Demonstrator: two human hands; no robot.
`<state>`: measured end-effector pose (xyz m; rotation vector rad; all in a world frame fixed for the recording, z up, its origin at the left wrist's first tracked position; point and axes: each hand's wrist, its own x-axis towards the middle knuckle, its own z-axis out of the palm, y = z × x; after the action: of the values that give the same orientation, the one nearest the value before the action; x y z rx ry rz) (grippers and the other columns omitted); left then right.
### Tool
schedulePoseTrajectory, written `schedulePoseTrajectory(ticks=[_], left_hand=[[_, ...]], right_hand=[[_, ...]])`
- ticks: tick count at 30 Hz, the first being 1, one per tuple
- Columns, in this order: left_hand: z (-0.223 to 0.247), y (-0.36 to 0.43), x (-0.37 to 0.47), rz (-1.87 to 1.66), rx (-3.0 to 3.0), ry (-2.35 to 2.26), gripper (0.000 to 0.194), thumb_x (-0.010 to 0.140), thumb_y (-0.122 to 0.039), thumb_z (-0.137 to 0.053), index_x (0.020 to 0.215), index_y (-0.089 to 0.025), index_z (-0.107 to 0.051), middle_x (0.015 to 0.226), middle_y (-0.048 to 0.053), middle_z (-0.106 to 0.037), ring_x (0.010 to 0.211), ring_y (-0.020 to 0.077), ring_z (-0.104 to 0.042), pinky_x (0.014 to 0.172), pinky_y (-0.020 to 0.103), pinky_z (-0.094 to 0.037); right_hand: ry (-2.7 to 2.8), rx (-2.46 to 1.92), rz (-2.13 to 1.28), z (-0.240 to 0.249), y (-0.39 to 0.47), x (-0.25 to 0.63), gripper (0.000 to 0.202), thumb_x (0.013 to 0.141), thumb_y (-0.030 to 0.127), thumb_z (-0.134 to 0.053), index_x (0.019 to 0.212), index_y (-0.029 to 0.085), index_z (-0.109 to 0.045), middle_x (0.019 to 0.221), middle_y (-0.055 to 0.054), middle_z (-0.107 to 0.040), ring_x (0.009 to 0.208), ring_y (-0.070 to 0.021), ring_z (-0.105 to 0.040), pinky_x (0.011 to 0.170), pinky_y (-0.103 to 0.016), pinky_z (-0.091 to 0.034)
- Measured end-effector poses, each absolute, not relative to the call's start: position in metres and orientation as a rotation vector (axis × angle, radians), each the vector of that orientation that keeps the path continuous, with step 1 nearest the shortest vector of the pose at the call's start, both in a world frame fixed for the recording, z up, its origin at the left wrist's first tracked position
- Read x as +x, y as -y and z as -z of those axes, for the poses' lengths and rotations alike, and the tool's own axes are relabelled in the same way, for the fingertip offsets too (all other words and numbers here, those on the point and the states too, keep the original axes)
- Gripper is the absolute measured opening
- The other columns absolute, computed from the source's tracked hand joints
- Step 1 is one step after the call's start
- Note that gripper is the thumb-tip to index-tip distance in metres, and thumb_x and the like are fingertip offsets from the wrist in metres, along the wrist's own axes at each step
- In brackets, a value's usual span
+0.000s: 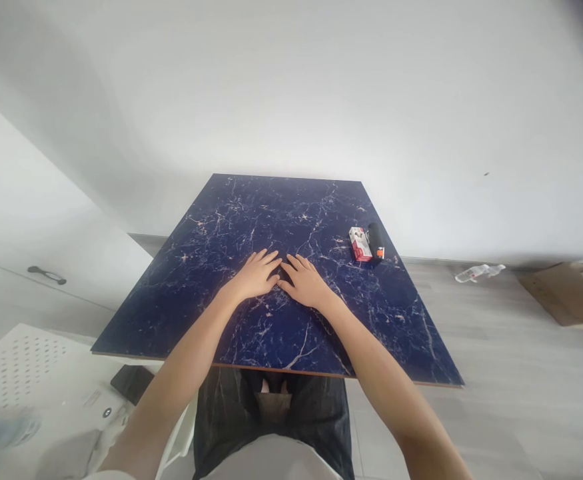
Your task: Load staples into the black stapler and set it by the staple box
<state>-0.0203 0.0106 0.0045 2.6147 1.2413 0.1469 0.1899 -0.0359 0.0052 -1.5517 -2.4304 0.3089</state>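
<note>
Both of my hands lie palm down near the middle of a dark blue, marble-patterned tabletop (271,213). My left hand (256,275) has its fingers stretched out, angled toward the right. Mirroring it, my right hand (304,280) rests with fingers spread, angled toward the left. The fingertips and thumbs of the two hands come close together; whether they touch I cannot tell. Neither hand holds anything. To the right of my right hand, a small red and white box (360,244) sits beside a black cylindrical object (376,241) with an orange and white mark.
On the left stands a white surface with small holes (18,367), carrying a dark flat object (132,383). A black handle (46,274) is on the white door. Clear plastic bottles (478,273) and cardboard (566,292) lie on the floor at right. A white wall rises behind the table.
</note>
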Motion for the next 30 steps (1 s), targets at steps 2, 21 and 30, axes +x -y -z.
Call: schedulePoseTrajectory(ticks=[2,21,30], left_hand=[[-0.0048,-0.0103,-0.0195,-0.139,2.611,-1.251,0.059,0.104,-0.045,-0.038,0.159,-0.026,-0.042,0.172,0.004,-0.026,0.160,0.0367,-0.017,0.128,0.061,-0.019],[-0.0031,-0.0104,-0.0196,-0.171,2.609,-1.236,0.058,0.104,-0.044,-0.039,0.159,-0.026,-0.043,0.171,0.005,-0.027,0.159,0.0378,-0.018,0.127,0.063,-0.019],[-0.0027,-0.0113,-0.0196,-0.151,2.608,-1.239,0.058,0.104,-0.044,-0.039,0.160,-0.026,-0.041,0.172,0.004,-0.025,0.160,0.0367,-0.016,0.127,0.062,-0.018]], right_hand=[[2.430,-1.551,-0.311,-0.0057,0.0359,0.1899,0.064,0.104,0.052,-0.045,0.157,0.015,-0.045,0.167,-0.016,-0.036,0.156,-0.0375,-0.026,0.126,-0.055,-0.023],[2.429,-1.547,-0.311,-0.0070,0.0369,0.1900,0.063,0.105,0.053,-0.044,0.156,0.016,-0.045,0.166,-0.016,-0.036,0.156,-0.0376,-0.028,0.126,-0.055,-0.024],[2.433,-1.551,-0.325,-0.0081,0.0366,0.1904,0.064,0.105,0.053,-0.044,0.156,0.016,-0.046,0.167,-0.016,-0.036,0.156,-0.0384,-0.027,0.126,-0.056,-0.023]])
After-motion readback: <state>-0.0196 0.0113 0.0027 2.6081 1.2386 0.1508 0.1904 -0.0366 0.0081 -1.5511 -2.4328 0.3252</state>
